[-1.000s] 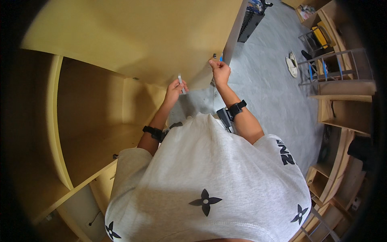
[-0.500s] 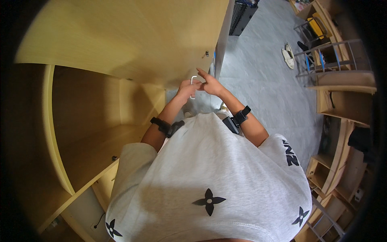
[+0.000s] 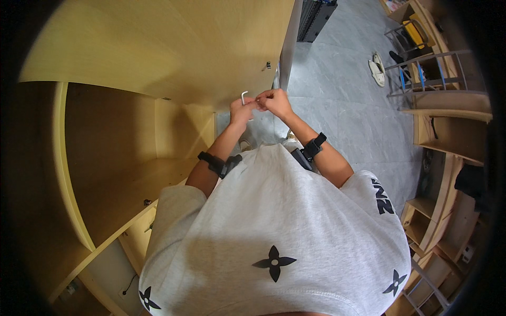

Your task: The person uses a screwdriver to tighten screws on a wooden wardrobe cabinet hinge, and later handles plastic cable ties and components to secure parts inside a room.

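My left hand [image 3: 241, 111] is closed around a white bar bent at its ends like a cabinet pull handle [image 3: 243, 96]; one bent end sticks up past the fingers. Close against it, my right hand [image 3: 275, 102] has thumb and fingers pinched together at the left fingertips. Whatever lies in that pinch is too small to make out. Both hands hover in front of my chest, beside the edge of a pale wooden cabinet door [image 3: 174, 47]. A small metal lock fitting [image 3: 268, 65] sits near the door's edge.
An open wooden cabinet [image 3: 116, 126] stands at my left, with another small fitting [image 3: 147, 202] on its near edge. White shoes [image 3: 376, 71] lie on the grey tiled floor [image 3: 337, 84]. Wooden desks and shelves [image 3: 453, 134], a metal ladder [image 3: 432, 79] and a yellow chair [image 3: 415, 34] line the right.
My right hand's fingers, stretched out before, have curled into a pinch. My left hand has shifted slightly up and left, tilting the white handle.
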A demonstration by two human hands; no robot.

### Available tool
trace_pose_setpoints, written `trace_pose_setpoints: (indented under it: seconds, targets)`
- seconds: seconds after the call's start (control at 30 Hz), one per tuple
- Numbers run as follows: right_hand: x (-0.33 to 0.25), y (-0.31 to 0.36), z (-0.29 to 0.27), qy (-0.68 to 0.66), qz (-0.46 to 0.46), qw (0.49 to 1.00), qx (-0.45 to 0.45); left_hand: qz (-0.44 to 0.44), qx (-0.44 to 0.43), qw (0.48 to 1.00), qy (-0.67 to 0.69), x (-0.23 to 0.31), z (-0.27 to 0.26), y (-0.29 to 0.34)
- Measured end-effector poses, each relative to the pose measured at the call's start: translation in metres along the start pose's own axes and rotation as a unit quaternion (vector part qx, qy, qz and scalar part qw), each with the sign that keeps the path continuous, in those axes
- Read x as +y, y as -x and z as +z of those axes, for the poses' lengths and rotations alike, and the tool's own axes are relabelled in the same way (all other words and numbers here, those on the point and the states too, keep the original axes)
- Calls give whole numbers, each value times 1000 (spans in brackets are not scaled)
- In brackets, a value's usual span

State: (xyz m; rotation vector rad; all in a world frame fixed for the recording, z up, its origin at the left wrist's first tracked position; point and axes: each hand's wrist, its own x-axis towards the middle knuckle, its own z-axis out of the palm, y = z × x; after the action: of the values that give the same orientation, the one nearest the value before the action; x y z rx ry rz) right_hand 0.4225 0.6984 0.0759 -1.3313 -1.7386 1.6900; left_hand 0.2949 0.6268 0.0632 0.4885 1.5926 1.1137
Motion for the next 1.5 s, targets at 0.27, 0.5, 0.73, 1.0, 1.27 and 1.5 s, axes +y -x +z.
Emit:
trace_pose_setpoints:
  seconds: [0.27, 0.5, 0.73, 1.0, 1.27, 1.5]
  targets:
    - [16, -6, 13, -238, 64, 968, -47, 51, 19, 998, 30, -1, -4, 2]
    - [64, -39, 1, -183, -48, 981, 47, 12, -34, 999, -21, 6, -14, 4]
    - [55, -54, 8, -275, -76, 942, 178, -42, -34, 999, 5, -7, -51, 3]
    - [58, -66, 11, -224, -84, 946, 219, -68, -37, 997, 10, -7, -65, 2]
    - [60, -71, 15, -148, -98, 958, 227, -44, -58, 997, 24, -14, -63, -7]
    - [65, -79, 11, -63, -116, 961, 243, -39, -66, 997, 10, -11, -58, -3]
